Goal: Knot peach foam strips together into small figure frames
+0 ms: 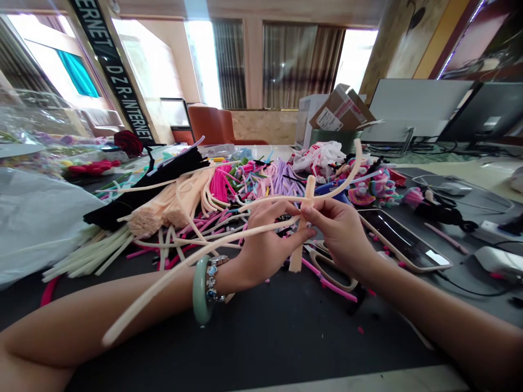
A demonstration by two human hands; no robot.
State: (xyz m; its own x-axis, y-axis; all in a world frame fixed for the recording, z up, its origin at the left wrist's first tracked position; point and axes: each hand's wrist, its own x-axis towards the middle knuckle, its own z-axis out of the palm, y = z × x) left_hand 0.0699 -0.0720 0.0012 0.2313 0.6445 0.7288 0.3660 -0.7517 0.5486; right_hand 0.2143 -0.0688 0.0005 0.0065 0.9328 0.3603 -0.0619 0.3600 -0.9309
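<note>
Both hands meet above the dark table at a small piece made of cream pipe cleaners. My left hand, with a green bangle and a beaded bracelet at its wrist, grips the piece between thumb and fingers. From the other side, my right hand pinches it where the stems cross. A short flat strip of stems points down below the fingers. One long stem runs toward the lower left over the left forearm; another curves up at the right. Fingers hide how the stems join.
Behind the hands lie bundles of cream pipe cleaners, black ones and several other colours. Scissors lie beneath the right hand, beside a phone. A cardboard box and a monitor stand at the back right.
</note>
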